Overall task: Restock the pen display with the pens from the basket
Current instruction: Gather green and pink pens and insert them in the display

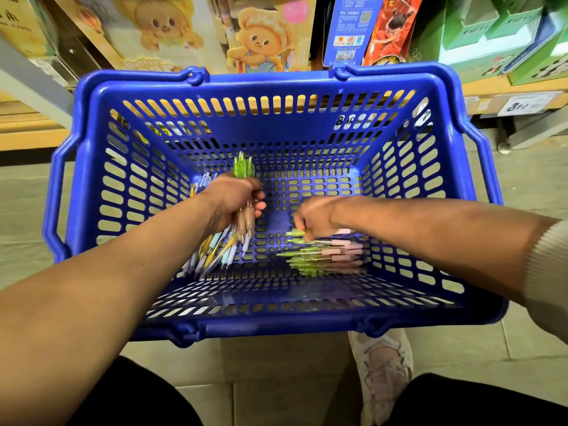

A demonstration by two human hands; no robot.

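A blue plastic basket (276, 90) stands on the floor in front of me. Inside it, my left hand (235, 198) is shut on a bunch of pens with green tops (243, 166) and pink grips. Under that hand lies a pile of yellow, blue and white pens (212, 252). My right hand (313, 218) is down at the basket's floor, fingers pinched on a green-topped pen (295, 233). Just below it lies a pile of green and pink pens (325, 255). The pen display is not in view.
Low shelves behind the basket hold cartoon bear boxes (261, 38), a blue card (353, 29) and green boxes (498, 32). A price tag (522, 104) sits on the right shelf edge. My white shoe (384, 367) rests on the tiled floor below the basket.
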